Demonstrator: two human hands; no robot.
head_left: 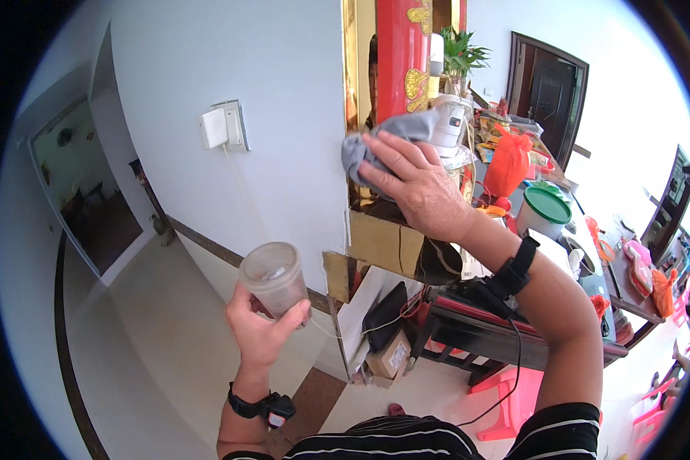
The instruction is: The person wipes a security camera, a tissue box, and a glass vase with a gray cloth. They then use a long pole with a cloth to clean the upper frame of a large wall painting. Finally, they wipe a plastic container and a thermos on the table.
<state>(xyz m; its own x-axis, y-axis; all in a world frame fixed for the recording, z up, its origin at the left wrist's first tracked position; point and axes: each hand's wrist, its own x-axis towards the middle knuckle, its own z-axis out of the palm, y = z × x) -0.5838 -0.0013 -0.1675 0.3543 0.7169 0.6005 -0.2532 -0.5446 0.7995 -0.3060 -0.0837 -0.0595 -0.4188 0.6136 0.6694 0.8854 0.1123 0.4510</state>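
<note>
We've got the grey cloth [400,125] up at the wall corner, right under the right hand [408,172]. Fingers there are nearly straight, a little apart, laid over the cloth; we read that as a hold, but the thumb is hidden, so we can't tell how it grips. Key relation: the cloth lies beneath and just beyond the fingertips, its long side running from lower left to upper right, across the upright edge between the pale wall [291,100] and the red pillar [401,46]. From this angle we can't confirm how much of it touches the surface.

The right hand is clearly the nearer one to that edge. Its forearm slants in from the lower right.

The left hand [254,326] is lower and further left, well apart from the cloth, out in front of the wall. It is closed round the lower part of a cloudy plastic cup [273,268], thumb on the right side, other fingers mostly behind. We see the cup tilted slightly, long axis leaning up and left, wide round end uppermost; whether that end is covered, we can't say.

Around the right hand: white appliance [446,130] just beside the cloth, orange bag [507,165] and green-lidded tub [545,208] further right.
</note>
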